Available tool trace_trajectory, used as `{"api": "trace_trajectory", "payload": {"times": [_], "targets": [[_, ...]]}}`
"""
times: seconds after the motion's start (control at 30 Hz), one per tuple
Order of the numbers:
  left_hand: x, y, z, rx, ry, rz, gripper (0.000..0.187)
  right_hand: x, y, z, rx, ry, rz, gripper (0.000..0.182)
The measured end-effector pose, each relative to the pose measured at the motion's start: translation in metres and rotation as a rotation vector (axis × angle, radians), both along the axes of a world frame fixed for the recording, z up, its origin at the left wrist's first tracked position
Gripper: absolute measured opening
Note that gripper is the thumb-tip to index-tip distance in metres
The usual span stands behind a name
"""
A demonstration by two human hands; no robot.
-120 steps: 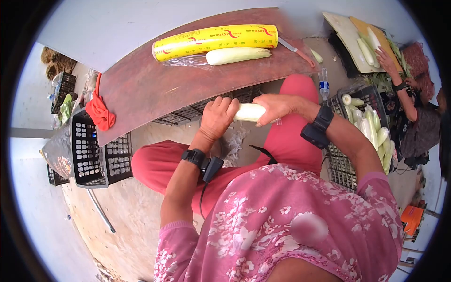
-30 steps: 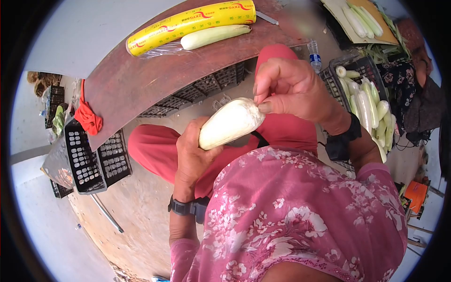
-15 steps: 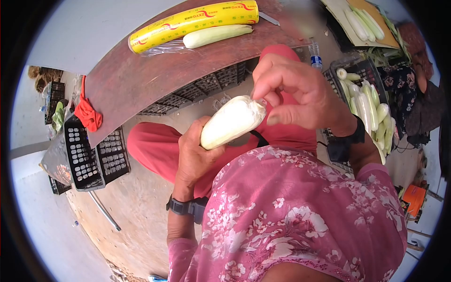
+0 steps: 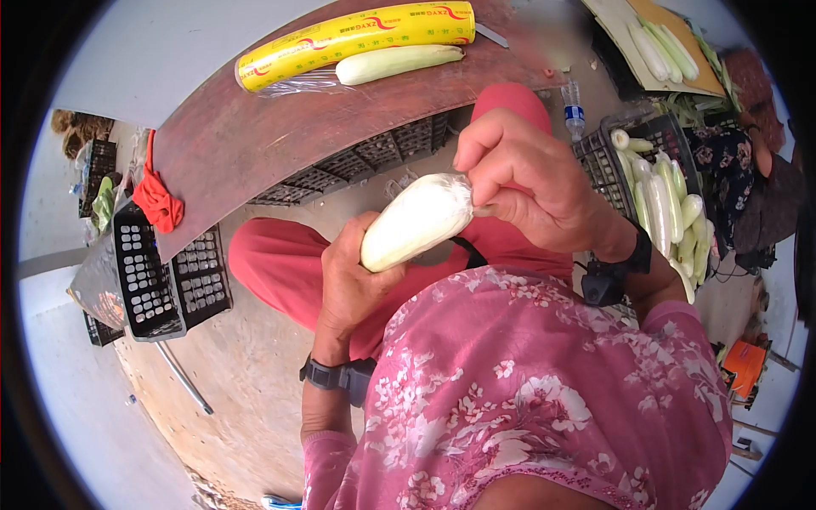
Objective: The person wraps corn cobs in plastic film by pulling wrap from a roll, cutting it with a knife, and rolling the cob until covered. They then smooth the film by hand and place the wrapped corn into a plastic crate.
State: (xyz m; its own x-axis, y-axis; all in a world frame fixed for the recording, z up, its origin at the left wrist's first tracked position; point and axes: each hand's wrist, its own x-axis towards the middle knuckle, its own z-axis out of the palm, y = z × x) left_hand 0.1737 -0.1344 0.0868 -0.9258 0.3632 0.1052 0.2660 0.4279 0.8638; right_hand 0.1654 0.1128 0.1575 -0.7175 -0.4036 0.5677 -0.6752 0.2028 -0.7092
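Note:
My left hand is wrapped around the lower end of a pale ear of corn in its husk, held tilted above my lap. Shiny clear plastic wrap seems to cover the ear. At its upper right end, my right hand pinches the bunched wrap between thumb and fingers; the fingers partly hide the pinched bit. On the table beyond lie a yellow roll of cling film, with a loose clear sheet under it, and another husked ear of corn.
A reddish-brown table stands in front, with a red cloth at its left corner. Black crates sit at left. To the right are a crate of corn, a water bottle and several ears on a board.
My right hand's thumb and fingers have closed on the wrap at the corn's end; before, the thumb was apart from it. My left hand keeps its hold, almost unmoved.

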Motion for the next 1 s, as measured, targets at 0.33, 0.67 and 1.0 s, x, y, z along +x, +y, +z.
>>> {"api": "trace_trajectory", "payload": {"times": [0.33, 0.67, 1.0], "targets": [[0.000, 0.003, -0.013, 0.086, -0.014, -0.006, 0.042, 0.008, 0.004, -0.010, 0.027, 0.048, -0.062, 0.014], [0.002, -0.001, -0.011, 0.388, -0.369, -0.138, 0.046, 0.003, 0.009, -0.020, -0.268, -0.179, 0.090, 0.036], [0.007, -0.004, -0.002, 0.412, -0.543, -0.271, 0.050, -0.016, 0.005, -0.007, -0.219, -0.338, 0.347, 0.049]]}}
